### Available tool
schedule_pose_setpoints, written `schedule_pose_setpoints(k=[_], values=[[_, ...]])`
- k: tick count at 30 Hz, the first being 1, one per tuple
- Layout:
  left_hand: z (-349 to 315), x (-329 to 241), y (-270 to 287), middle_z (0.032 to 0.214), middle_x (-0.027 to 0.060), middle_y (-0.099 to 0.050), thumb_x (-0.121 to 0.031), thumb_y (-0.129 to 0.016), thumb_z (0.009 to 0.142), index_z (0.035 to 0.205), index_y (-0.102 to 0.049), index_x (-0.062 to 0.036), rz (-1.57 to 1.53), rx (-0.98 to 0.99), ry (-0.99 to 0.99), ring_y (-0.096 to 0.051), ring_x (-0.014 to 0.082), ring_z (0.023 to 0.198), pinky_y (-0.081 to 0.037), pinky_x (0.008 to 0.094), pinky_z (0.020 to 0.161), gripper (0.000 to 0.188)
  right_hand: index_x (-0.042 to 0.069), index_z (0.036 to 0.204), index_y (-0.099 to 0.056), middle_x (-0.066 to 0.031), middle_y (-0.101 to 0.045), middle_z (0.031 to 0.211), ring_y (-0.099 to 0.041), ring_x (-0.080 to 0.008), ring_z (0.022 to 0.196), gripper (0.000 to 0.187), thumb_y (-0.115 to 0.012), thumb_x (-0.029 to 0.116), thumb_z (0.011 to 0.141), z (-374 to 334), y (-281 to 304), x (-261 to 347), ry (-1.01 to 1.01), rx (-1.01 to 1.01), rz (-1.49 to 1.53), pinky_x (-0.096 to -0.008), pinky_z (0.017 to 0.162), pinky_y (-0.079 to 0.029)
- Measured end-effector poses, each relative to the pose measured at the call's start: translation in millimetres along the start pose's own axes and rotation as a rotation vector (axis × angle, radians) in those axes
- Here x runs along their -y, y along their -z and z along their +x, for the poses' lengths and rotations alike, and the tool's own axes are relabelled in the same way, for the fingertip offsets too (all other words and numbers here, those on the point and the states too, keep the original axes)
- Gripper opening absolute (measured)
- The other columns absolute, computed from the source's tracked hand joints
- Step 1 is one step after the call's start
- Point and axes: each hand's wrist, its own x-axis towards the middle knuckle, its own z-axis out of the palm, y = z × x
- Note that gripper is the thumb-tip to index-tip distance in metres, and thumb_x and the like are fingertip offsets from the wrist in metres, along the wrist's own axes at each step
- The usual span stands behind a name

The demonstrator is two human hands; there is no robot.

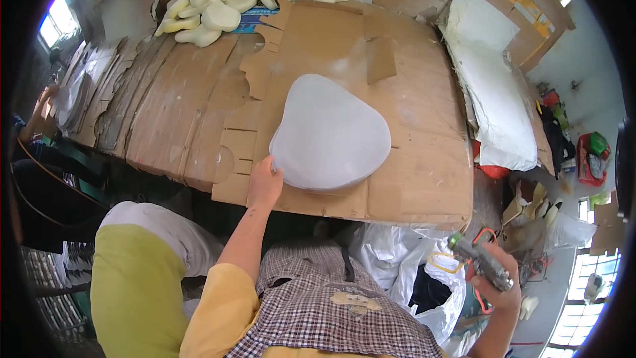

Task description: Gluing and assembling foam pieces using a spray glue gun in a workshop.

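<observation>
A pale grey piece shaped like a rounded triangle (331,134) lies flat on the cardboard-covered table (424,185) in front of me; its thick edge suggests several sheets stacked. At its near left corner, my left hand (266,184) is closed, fingertips pinching the edge. Off the table's front right, my right hand (498,277) is wrapped round a grey metal spray gun (487,264) with a green part at its end. An orange hose (485,303) shows beside that hand.
Cream foam saddle pads (222,14) are heaped at the back left. A white-covered board (493,86) leans at the right. Below the table's front edge sits a white plastic sack (404,252). A co-worker's hand (50,95) is at the far left, by grey sheets (73,103).
</observation>
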Motion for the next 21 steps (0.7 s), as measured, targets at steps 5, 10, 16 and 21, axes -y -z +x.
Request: schedule_pose_setpoints(k=[5, 10, 16, 21], values=[[-2, 10, -8, 0.099, 0.0123, -0.059, -0.017, -0.064, 0.080, 0.115, -0.057, -0.0055, 0.071, -0.044, -0.053, -0.057, 0.0291, 0.096, -0.045, 0.0396, 0.084, 0.038, -0.005, 0.118, -0.052, -0.0089, -0.062, 0.077, -0.059, -0.0150, 0.068, 0.052, -0.069, 0.009, 0.071, 31, -17, 7, 0.135, -0.157, 0.194, -0.0284, 0.064, -0.047], [-4, -11, -4, 0.100, 0.0125, -0.056, -0.015, -0.066, 0.078, 0.104, -0.061, -0.0038, 0.191, -0.085, -0.027, -0.056, 0.0296, 0.094, -0.046, 0.0408, 0.081, 0.029, -0.006, 0.116, -0.054, -0.0074, -0.063, 0.075, -0.060, -0.0127, 0.066, 0.052, -0.073, 0.008, 0.069, 10, -11, 2, 0.014, -0.240, 0.175, -0.0254, 0.062, -0.047], [6, -8, -17, 0.100, 0.0098, -0.058, -0.009, -0.064, 0.077, 0.094, -0.063, -0.0021, 0.076, -0.144, -0.083, -0.058, 0.0234, 0.089, -0.047, 0.0371, 0.075, 0.018, -0.006, 0.118, -0.053, -0.0082, -0.062, 0.077, -0.059, -0.0133, 0.065, 0.051, -0.071, 0.009, 0.073, 8, -21, -3, 0.028, -0.153, 0.224, -0.0264, 0.061, -0.047], [15, -1, -23, 0.105, 0.0098, -0.056, -0.006, -0.059, 0.079, 0.107, -0.057, -0.0030, -0.564, -0.055, 0.296, -0.058, 0.0196, 0.089, -0.049, 0.0339, 0.072, 0.029, -0.006, 0.118, -0.052, -0.0108, -0.062, 0.080, -0.061, -0.0170, 0.067, 0.053, -0.072, 0.007, 0.071, 18, -20, -5, 0.102, -0.197, 0.291, -0.0287, 0.060, -0.048]])
